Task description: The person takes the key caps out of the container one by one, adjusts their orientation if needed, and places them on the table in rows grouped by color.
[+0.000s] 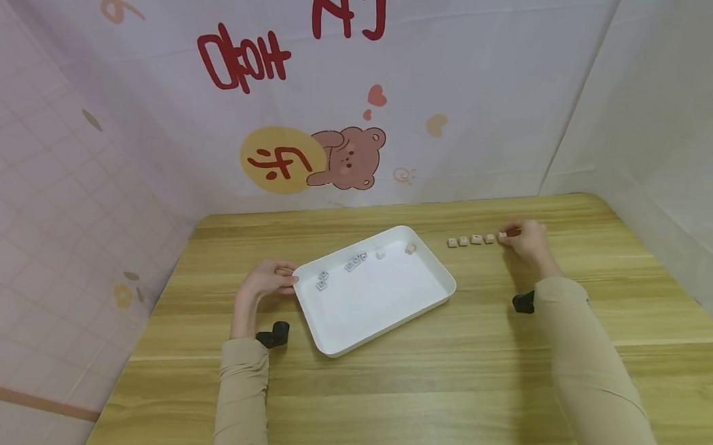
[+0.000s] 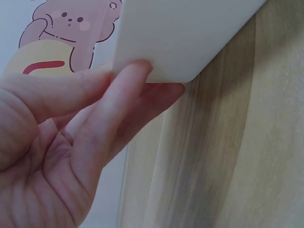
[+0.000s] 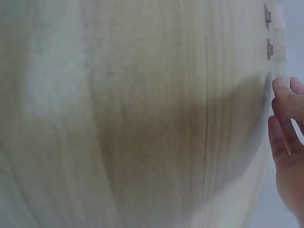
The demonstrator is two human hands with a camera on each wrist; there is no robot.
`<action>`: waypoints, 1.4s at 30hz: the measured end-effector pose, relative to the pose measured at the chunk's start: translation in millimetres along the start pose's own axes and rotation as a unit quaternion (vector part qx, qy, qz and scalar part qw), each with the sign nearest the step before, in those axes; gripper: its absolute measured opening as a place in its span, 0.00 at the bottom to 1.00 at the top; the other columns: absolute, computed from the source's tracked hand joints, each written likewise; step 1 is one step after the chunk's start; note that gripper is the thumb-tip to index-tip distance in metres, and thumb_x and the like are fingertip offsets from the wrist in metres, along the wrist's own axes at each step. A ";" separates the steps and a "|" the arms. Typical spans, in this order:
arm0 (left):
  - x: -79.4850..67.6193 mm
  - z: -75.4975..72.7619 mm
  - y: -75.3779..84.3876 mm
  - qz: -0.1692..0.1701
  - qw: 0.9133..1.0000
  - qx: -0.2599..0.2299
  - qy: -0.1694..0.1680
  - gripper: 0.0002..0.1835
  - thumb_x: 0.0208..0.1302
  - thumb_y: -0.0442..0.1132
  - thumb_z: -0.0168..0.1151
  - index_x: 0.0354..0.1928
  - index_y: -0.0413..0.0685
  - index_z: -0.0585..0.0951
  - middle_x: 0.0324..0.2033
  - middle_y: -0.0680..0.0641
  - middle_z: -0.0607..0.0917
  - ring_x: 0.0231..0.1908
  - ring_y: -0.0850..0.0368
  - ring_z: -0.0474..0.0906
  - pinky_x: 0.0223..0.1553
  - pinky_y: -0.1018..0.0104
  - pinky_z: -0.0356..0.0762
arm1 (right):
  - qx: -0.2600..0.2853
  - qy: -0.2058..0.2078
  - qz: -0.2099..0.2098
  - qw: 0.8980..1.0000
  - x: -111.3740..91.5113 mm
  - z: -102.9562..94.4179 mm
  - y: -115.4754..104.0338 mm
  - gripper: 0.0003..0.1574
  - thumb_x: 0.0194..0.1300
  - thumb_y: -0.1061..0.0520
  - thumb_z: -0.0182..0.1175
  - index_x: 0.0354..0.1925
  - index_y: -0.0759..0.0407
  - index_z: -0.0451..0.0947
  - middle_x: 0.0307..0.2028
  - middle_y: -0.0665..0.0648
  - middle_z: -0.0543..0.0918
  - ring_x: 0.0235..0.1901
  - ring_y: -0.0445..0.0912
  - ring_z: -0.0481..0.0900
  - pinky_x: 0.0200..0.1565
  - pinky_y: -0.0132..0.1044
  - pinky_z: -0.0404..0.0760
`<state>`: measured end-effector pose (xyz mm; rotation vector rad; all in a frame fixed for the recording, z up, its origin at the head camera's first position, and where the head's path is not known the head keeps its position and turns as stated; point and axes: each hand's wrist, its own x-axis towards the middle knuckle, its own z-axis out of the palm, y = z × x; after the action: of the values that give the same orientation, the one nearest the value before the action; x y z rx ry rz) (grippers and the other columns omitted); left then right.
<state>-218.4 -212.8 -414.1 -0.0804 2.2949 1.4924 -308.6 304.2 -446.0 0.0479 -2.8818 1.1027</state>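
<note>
My left hand (image 1: 269,278) grips the far left corner of a white tray (image 1: 380,329); in the left wrist view, thumb and fingers (image 2: 128,90) pinch its wall. The tray sits at a slant and looks tipped up at the left. Small pale keycaps lie inside along its far side, among them a beige keycap (image 1: 411,249) and a white keycap (image 1: 381,254). To the right of the tray, my right hand (image 1: 528,241) pinches a beige keycap (image 1: 503,237) at the right end of a short row. Its nearest neighbour is another beige keycap (image 1: 489,239).
Everything stands on a wood-grain table (image 1: 419,403). A printed cloth wall (image 1: 476,73) rises behind the far edge, with more cloth at both sides. Black wrist mounts (image 1: 273,335) show beside the sleeves.
</note>
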 end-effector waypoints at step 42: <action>-0.4 -1.5 -1.1 -0.001 1.000 0.024 0.014 0.21 0.64 0.25 0.55 0.59 0.23 0.69 0.55 0.25 0.75 0.41 0.54 0.83 0.40 0.70 0.85 | 0.094 -0.176 -0.135 0.971 31.1 70.3 -133.1 0.15 0.63 0.61 0.61 0.48 0.65 0.80 0.45 0.64 0.85 0.47 0.53 0.80 0.51 0.42 0.80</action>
<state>-218.1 -214.7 -414.3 -0.0900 2.3510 1.4418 -335.9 157.9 -407.6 0.6878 -2.9207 1.4280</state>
